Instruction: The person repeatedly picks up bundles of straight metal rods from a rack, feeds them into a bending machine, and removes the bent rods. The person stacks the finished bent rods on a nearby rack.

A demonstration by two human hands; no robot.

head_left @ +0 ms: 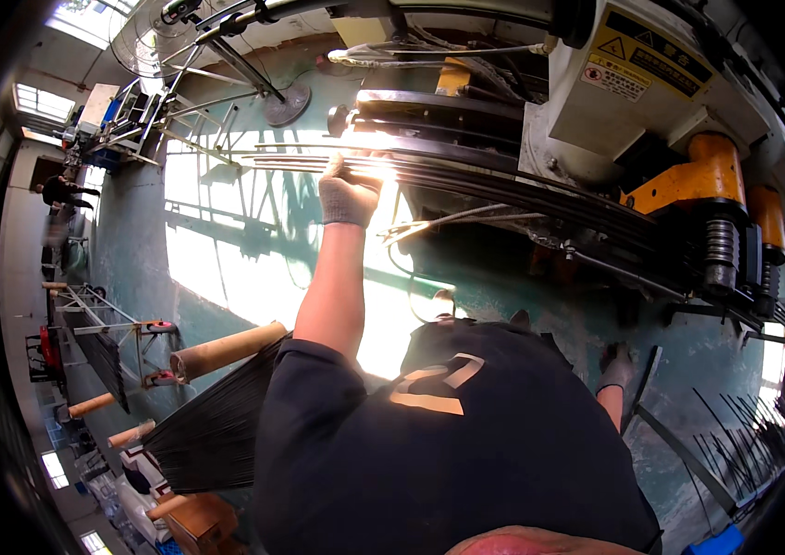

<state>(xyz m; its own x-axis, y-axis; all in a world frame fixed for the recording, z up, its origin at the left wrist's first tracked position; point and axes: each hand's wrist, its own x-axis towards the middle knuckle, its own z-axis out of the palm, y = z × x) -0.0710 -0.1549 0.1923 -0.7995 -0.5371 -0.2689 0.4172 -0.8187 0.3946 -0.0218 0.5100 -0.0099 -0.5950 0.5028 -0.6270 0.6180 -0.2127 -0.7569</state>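
My left hand [348, 192], in a light knitted glove, reaches forward to a bundle of long, thin dark rods [494, 188]. Its fingers close around the rods near their left ends, though bright sunlight washes out part of the grip. To the right, the rods run into a machine [587, 120] with a light grey housing and an orange bracket [688, 178]. My right hand [616, 364], also gloved, hangs low at my right side, away from the machine. Its fingers are small and dim, so their pose is unclear.
A coil spring [722, 248] stands below the orange bracket. Many thin dark rods [748, 439] stick up at the far right. On the left are a cardboard tube [230, 351], black sheeting [212, 435] and a wheeled metal frame [133, 338]. A fan base [288, 105] stands beyond. Another person [64, 191] is far left.
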